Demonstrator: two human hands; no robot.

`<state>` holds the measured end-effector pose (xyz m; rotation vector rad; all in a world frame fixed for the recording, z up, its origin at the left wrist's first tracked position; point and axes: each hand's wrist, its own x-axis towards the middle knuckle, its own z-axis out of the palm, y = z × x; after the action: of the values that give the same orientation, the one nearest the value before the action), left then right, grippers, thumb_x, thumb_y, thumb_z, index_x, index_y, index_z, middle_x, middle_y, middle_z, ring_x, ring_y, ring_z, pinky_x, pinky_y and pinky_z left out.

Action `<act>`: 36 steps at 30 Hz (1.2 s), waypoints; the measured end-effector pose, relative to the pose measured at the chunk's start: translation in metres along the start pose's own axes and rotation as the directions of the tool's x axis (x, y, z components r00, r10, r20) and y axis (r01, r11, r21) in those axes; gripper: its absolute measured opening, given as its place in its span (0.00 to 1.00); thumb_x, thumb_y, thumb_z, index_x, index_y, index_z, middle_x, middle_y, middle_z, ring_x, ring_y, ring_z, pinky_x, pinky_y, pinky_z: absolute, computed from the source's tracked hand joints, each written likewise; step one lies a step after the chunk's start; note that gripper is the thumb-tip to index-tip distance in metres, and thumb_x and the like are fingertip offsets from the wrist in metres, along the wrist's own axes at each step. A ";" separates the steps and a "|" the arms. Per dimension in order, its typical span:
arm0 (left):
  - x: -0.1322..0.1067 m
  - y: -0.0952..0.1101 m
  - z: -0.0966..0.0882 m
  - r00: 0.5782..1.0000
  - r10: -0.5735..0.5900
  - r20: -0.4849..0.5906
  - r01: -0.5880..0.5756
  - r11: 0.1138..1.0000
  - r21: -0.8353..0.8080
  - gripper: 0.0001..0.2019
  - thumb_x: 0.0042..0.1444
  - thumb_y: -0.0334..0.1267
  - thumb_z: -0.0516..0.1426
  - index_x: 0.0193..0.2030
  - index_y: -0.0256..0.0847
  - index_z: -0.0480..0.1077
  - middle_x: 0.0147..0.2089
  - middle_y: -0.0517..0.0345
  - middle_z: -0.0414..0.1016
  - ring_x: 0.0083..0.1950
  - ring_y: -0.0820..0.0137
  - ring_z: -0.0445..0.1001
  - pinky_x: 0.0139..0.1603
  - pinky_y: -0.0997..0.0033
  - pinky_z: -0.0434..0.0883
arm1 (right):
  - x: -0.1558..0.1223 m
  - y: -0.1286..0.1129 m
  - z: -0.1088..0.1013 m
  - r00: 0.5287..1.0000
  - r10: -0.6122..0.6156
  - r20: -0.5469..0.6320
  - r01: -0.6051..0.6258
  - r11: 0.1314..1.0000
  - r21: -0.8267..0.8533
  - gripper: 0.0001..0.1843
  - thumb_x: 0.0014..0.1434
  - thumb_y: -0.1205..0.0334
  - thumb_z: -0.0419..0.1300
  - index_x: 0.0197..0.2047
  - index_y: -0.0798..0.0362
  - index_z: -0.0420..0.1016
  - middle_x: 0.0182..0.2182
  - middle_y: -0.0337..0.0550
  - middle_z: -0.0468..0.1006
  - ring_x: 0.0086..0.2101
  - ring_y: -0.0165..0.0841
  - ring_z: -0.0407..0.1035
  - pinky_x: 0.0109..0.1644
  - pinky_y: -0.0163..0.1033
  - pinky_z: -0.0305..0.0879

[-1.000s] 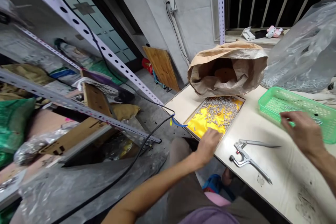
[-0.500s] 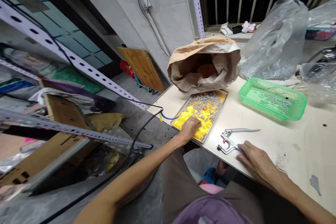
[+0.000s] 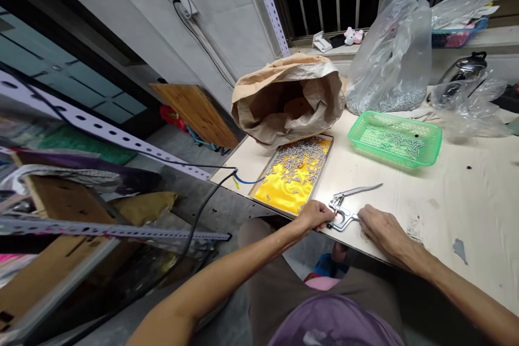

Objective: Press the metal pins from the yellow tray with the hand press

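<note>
My right hand (image 3: pixel 379 225) grips the lower handle of silver press pliers (image 3: pixel 344 218), which lie at the table's front edge with their upper handle raised. At their C-shaped jaw is my left hand (image 3: pixel 315 215), its fingers pinched together; whatever they hold is hidden or too small to name. Just behind the left hand, a shallow tray (image 3: pixel 323 168) lined with yellow cloth (image 3: pixel 279 189) bears many small metal pins (image 3: pixel 298 162), heaped mostly toward its far end.
Behind the tray, an open brown paper sack (image 3: pixel 287 100) lies with its mouth toward me. A green plastic basket (image 3: pixel 433 151) with metal pins stands at the right, before a clear bag (image 3: pixel 391 54) of more metal pieces. A black cable (image 3: pixel 203 200) hangs past the table's left corner.
My left hand has moved from the yellow cloth to the jaw of the pliers, fingers pinched. The right hand still grips the lower handle. The view has shifted to the right.
</note>
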<state>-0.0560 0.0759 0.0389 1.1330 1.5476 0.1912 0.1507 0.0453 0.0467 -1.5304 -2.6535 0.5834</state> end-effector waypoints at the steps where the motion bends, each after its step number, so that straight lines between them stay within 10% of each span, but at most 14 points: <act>1: 0.000 0.001 0.001 1.000 -0.020 0.007 0.019 1.000 0.019 0.10 0.46 0.35 0.61 0.21 0.35 0.66 0.11 0.69 0.59 0.13 0.80 0.57 0.16 0.80 0.54 | 0.000 0.000 -0.001 1.000 0.006 0.008 -0.006 1.000 -0.001 0.11 0.62 0.70 0.45 0.35 0.52 0.66 0.32 0.42 0.70 0.32 0.31 0.65 0.34 0.35 0.55; 17: 0.001 0.005 -0.002 0.975 -0.129 0.179 0.095 0.977 0.189 0.13 0.46 0.36 0.60 0.16 0.37 0.62 0.11 0.68 0.59 0.14 0.80 0.58 0.17 0.80 0.57 | 0.004 0.012 0.005 0.996 -0.085 -0.003 0.084 0.992 -0.095 0.07 0.61 0.63 0.53 0.39 0.53 0.71 0.42 0.48 0.73 0.41 0.37 0.67 0.40 0.39 0.61; 21: 0.000 -0.002 0.000 0.979 -0.125 0.159 0.102 0.984 0.146 0.12 0.44 0.39 0.62 0.19 0.36 0.65 0.11 0.69 0.59 0.14 0.79 0.59 0.17 0.79 0.59 | 0.014 0.034 0.011 0.993 -0.090 -0.082 0.076 0.983 -0.165 0.35 0.49 0.49 0.65 0.58 0.52 0.63 0.61 0.58 0.59 0.58 0.52 0.54 0.53 0.52 0.58; 27: 0.002 -0.005 0.001 0.979 -0.125 0.160 0.109 0.988 0.105 0.13 0.43 0.41 0.63 0.20 0.36 0.65 0.12 0.70 0.59 0.14 0.80 0.59 0.17 0.80 0.59 | 0.030 0.043 0.004 0.996 -0.088 -0.003 0.087 0.990 -0.107 0.53 0.38 0.45 0.69 0.63 0.56 0.56 0.59 0.61 0.62 0.58 0.56 0.53 0.55 0.57 0.55; 33: -0.003 -0.009 0.001 0.980 -0.139 0.142 0.114 0.979 0.170 0.14 0.50 0.42 0.60 0.21 0.36 0.66 0.13 0.67 0.60 0.15 0.78 0.61 0.19 0.78 0.61 | 0.033 0.031 -0.002 0.997 -0.074 -0.011 0.073 0.994 -0.085 0.35 0.41 0.53 0.70 0.51 0.56 0.67 0.44 0.54 0.71 0.44 0.45 0.63 0.45 0.48 0.61; 36: -0.011 -0.012 0.003 0.994 0.105 -0.007 -0.095 0.921 0.378 0.15 0.55 0.43 0.57 0.21 0.36 0.67 0.19 0.61 0.66 0.23 0.74 0.68 0.26 0.74 0.65 | 0.028 0.029 0.001 0.998 -0.067 -0.018 0.066 0.997 -0.042 0.27 0.45 0.57 0.69 0.47 0.57 0.69 0.40 0.51 0.71 0.42 0.42 0.63 0.43 0.44 0.62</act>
<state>-0.0615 0.0604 0.0375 1.5192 1.5924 -0.0283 0.1595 0.0813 0.0315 -1.4431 -2.7062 0.5106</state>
